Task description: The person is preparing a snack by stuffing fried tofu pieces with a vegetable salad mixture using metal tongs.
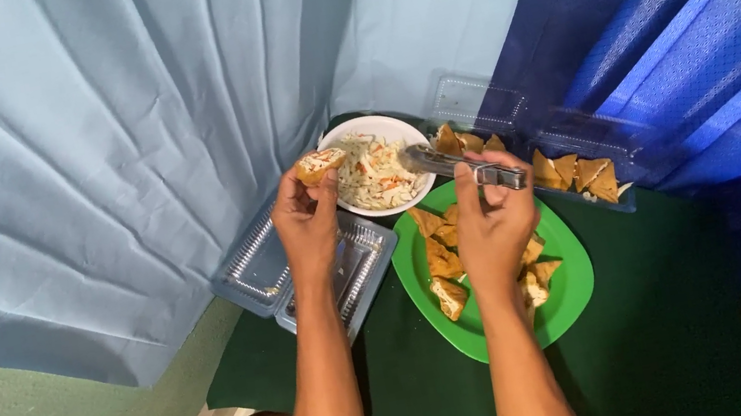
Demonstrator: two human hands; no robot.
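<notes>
Your left hand (307, 219) pinches a filled pastry (321, 164) between fingertips and thumb, just above the white bowl (387, 126) of shredded salad. Your right hand (495, 222) is closed around metal tongs (463, 166), whose tips reach over the bowl's rim. Below it sits a green plate (573, 289) of fried triangles; clear trays (252, 271) lie at the left

Dark green tablecloth (658, 340) lies bare at the right and near edge, open room there for a hand. Middle is crowded: round white bowl of pale shredded salad (378, 176), lime green oval plate of fried triangles (569, 295), open clear plastic container (259, 268) at left, second clear plastic tray of triangles (587, 170) at right, all touching or just beside. Pale blue curtain (79, 168) and dark blue curtain (714, 25) close off the far side.
</notes>
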